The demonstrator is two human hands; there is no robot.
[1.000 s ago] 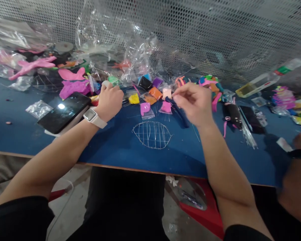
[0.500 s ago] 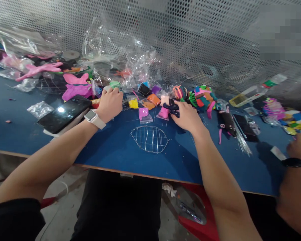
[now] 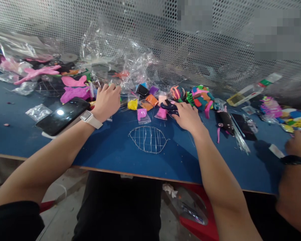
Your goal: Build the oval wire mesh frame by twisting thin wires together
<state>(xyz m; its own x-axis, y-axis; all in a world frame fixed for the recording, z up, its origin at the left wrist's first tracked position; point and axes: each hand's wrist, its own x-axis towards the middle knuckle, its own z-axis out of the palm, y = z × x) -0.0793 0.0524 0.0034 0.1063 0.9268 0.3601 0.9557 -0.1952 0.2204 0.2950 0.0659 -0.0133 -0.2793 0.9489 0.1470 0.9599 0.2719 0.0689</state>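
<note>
My left hand [image 3: 107,101] is by the heap of bags, its fingers curled down and the tips hidden; what they hold, if anything, does not show. My right hand [image 3: 189,117] has its fingers and thumb closed about a dark object [image 3: 169,104], perhaps a tool's handles; its exact kind is unclear. Between the hands lie small clay packets: yellow [image 3: 132,104], orange [image 3: 152,100], magenta [image 3: 141,114] and pink [image 3: 162,113]. In front of them a leaf-shaped wire frame [image 3: 148,140] rests flat on the blue table [image 3: 135,164].
A black phone [image 3: 62,117] lies left of my left wrist. Pink and purple clay shapes [image 3: 75,93] and crumpled clear plastic [image 3: 137,63] line the mesh wall. Rightward are a colourful clay model [image 3: 202,97], thin wires [image 3: 240,139], a tilted bottle [image 3: 253,90] and another person's hand [image 3: 299,145].
My left hand has shifted slightly forward over the green packet and now covers most of it. My right hand stays at the dark object. The whole view has moved slightly.
</note>
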